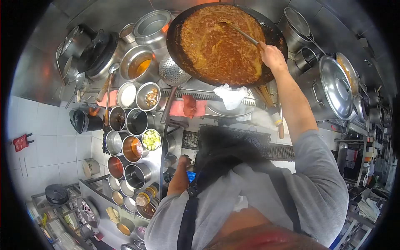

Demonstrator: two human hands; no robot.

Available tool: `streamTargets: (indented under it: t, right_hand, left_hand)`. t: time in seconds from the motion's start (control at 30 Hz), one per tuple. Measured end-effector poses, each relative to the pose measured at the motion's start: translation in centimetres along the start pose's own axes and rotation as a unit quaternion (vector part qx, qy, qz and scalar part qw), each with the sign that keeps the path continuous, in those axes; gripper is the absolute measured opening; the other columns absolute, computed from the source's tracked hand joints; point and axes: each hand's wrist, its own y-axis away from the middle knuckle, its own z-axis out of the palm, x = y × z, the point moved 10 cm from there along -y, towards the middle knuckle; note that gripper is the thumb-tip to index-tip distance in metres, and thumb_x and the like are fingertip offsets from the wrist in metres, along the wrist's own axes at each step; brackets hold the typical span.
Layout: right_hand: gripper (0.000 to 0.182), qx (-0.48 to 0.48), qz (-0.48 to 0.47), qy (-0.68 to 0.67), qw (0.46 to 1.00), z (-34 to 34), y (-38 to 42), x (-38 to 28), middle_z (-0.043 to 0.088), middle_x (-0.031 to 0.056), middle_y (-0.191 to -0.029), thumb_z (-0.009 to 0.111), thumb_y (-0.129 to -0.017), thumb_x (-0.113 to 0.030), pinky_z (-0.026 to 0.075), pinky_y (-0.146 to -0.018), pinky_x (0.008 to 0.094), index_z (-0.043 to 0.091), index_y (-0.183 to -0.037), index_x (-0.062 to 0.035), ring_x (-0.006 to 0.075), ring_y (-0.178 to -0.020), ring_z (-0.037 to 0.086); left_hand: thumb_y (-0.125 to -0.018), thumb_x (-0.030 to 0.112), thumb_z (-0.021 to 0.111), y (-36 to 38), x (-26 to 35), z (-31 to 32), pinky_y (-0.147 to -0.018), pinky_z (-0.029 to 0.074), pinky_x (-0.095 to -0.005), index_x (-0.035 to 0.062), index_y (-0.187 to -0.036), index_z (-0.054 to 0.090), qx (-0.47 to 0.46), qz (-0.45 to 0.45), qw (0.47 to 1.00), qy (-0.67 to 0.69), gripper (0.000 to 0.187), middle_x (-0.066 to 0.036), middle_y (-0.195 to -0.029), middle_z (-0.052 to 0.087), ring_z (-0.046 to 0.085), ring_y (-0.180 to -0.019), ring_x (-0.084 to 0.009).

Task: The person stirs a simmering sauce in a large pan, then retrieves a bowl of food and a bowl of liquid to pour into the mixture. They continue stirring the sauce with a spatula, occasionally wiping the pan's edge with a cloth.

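My right hand [273, 56] is closed around the handle of a long metal stirring utensil [245, 35], whose head is sunk in the sauce and cannot be made out. It slants into a large black wok [280, 37] filled with thick orange-brown sauce [216, 50]. Down by my side, my left hand [184, 160] hangs close to the shelf of metal pots; its fingers are too small and dark to read. Nearest to it stands a pot of chopped green vegetable [151, 139].
Left of the wok lie a perforated skimmer [173, 71] and a pot of amber liquid [139, 64]. A white cloth [231, 96] and a bamboo brush [273, 110] rest along the stove's front edge. A lidded stockpot [335, 87] stands at the right.
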Motion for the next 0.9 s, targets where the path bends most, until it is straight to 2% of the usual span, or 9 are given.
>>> streamTargets:
  t: [0.13, 0.23, 0.33, 0.4, 0.43, 0.5, 0.77, 0.8, 0.9]
  right_hand:
    - [0.036, 0.009, 0.021, 0.015, 1.000, -0.5, -1.4, 2.8, 0.062, 0.0199, -0.107, 0.050, -0.085, -0.016, 0.047, -0.089, 0.0452, 0.059, -0.119, -0.0143, 0.0364, -0.101, 0.059]
    - [0.032, 0.048, 0.028, 0.018, 0.998, -3.6, 0.5, 4.4, 0.064, 0.0186, -0.104, 0.051, -0.085, -0.017, 0.047, -0.088, 0.0455, 0.063, -0.114, -0.0195, 0.0362, -0.098, 0.060]
    - [0.030, 0.049, 0.014, 0.020, 0.998, -6.1, 2.7, 7.6, 0.065, 0.0169, -0.102, 0.051, -0.086, -0.020, 0.047, -0.087, 0.0454, 0.063, -0.114, -0.0201, 0.0345, -0.097, 0.061]
    - [0.030, 0.052, 0.024, 0.011, 0.998, -8.3, 4.6, 9.4, 0.065, 0.0168, -0.100, 0.052, -0.087, -0.023, 0.047, -0.086, 0.0434, 0.063, -0.114, -0.0199, 0.0349, -0.096, 0.061]
    - [0.031, 0.055, 0.003, 0.006, 0.998, -9.6, 5.7, 9.8, 0.065, 0.0168, -0.101, 0.056, -0.085, -0.022, 0.048, -0.085, 0.0418, 0.064, -0.114, -0.0183, 0.0351, -0.094, 0.062]
    - [0.034, 0.025, 0.028, 0.001, 0.999, -12.4, 8.6, 10.2, 0.065, 0.0189, -0.096, 0.059, -0.083, -0.018, 0.047, -0.081, 0.0403, 0.062, -0.117, -0.0128, 0.0341, -0.094, 0.063]
    - [0.039, -0.025, 0.028, 0.009, 0.999, -17.3, 17.0, 10.1, 0.065, 0.0200, -0.088, 0.063, -0.078, -0.006, 0.048, -0.070, 0.0336, 0.062, -0.116, -0.0089, 0.0299, -0.077, 0.065]
    - [0.038, -0.053, 0.043, 0.006, 0.998, -16.9, 17.7, 9.9, 0.065, 0.0199, -0.087, 0.064, -0.077, -0.004, 0.048, -0.068, 0.0331, 0.063, -0.115, -0.0069, 0.0295, -0.074, 0.064]
    - [0.040, -0.060, -0.001, -0.022, 0.998, -16.5, 19.4, 7.2, 0.067, 0.0154, -0.090, 0.063, -0.075, -0.002, 0.050, -0.069, 0.0356, 0.064, -0.114, -0.0117, 0.0318, -0.079, 0.064]
  left_hand:
    - [-0.068, 0.033, 0.069, 1.4, 1.1, -0.6, -0.083, 0.050, -0.0407, 0.0154, -0.089, 0.070, 0.015, 0.087, 0.993, -0.084, 0.027, -0.009, -0.101, 0.065, 0.062, -0.096, -0.0274]
    - [-0.067, 0.030, 0.069, 1.0, -2.0, 0.8, -0.083, 0.050, -0.0411, 0.0110, -0.086, 0.069, -0.049, -0.074, 0.973, 0.211, 0.027, -0.012, -0.100, 0.066, 0.063, -0.094, -0.0275]
    - [-0.077, 0.033, 0.061, -1.2, -0.1, 0.9, -0.062, 0.054, -0.0367, 0.0155, -0.087, 0.068, 0.027, 0.105, 0.989, -0.102, 0.021, -0.005, -0.089, 0.067, 0.066, -0.074, -0.0221]
    - [-0.067, 0.027, 0.069, -1.3, -3.0, 0.6, -0.083, 0.051, -0.0406, 0.0134, -0.088, 0.069, 0.002, -0.071, 0.974, 0.215, 0.025, -0.010, -0.100, 0.066, 0.063, -0.094, -0.0252]
    - [-0.067, 0.027, 0.069, -1.4, -2.7, -0.2, -0.083, 0.051, -0.0406, 0.0134, -0.088, 0.069, 0.000, -0.066, 0.975, 0.212, 0.025, -0.010, -0.100, 0.066, 0.063, -0.094, -0.0252]
    - [-0.067, 0.028, 0.068, -1.2, 2.8, -1.4, -0.082, 0.052, -0.0397, 0.0194, -0.093, 0.069, -0.006, 0.204, 0.951, -0.234, 0.027, -0.008, -0.101, 0.065, 0.062, -0.097, -0.0267]
    - [-0.068, 0.030, 0.066, -10.4, 1.0, 0.0, -0.077, 0.053, -0.0392, 0.0220, -0.084, 0.070, -0.066, 0.111, 0.987, 0.091, 0.018, -0.002, -0.095, 0.067, 0.063, -0.093, -0.0261]
    - [-0.069, 0.030, 0.065, -10.1, 3.9, 0.0, -0.075, 0.053, -0.0389, 0.0222, -0.083, 0.071, 0.063, 0.217, 0.942, -0.247, 0.018, -0.003, -0.092, 0.067, 0.064, -0.091, -0.0251]
    - [-0.069, 0.030, 0.065, -6.4, 5.4, -3.4, -0.074, 0.053, -0.0385, 0.0225, -0.086, 0.072, 0.036, 0.215, 0.946, -0.238, 0.020, -0.005, -0.092, 0.067, 0.064, -0.092, -0.0245]
